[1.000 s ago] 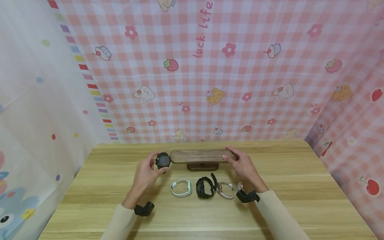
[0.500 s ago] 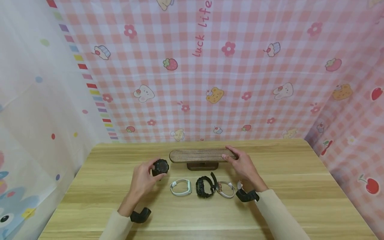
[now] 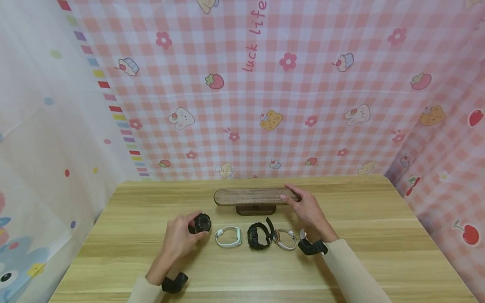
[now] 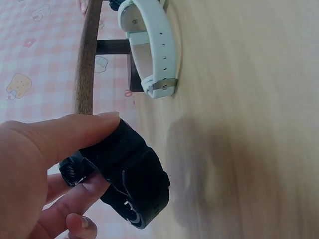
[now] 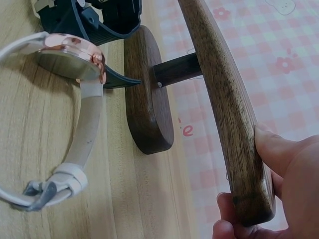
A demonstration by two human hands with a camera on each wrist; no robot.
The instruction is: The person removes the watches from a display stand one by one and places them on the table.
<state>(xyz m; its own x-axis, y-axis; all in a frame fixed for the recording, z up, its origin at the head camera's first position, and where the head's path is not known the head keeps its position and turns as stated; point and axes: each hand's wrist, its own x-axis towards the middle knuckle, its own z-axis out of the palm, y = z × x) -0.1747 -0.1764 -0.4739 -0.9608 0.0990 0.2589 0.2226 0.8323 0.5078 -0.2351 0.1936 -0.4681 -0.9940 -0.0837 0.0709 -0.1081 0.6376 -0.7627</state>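
My left hand (image 3: pixel 179 235) pinches a black wristwatch (image 3: pixel 202 223), its round dial facing up, left of the other watches. The left wrist view shows the buckled black strap (image 4: pixel 142 184) below my thumb, apart from the tabletop, with a shadow on the wood. My right hand (image 3: pixel 305 206) grips the right end of a dark wooden watch stand (image 3: pixel 254 196), thumb on one side and fingers around the other. The stand's bar is bare and sits on a short post over an oblong base (image 5: pixel 147 94).
In front of the stand lie a pale mint watch (image 3: pixel 228 237), a second black watch (image 3: pixel 258 236) and a white-strapped rose-gold watch (image 3: pixel 285 240). The wooden table (image 3: pixel 242 273) meets a pink checked cloth (image 3: pixel 242 105) at the back.
The black watch has come away from the stand's left end, moving toward the person and slightly left in my left hand. My right hand stays on the stand.
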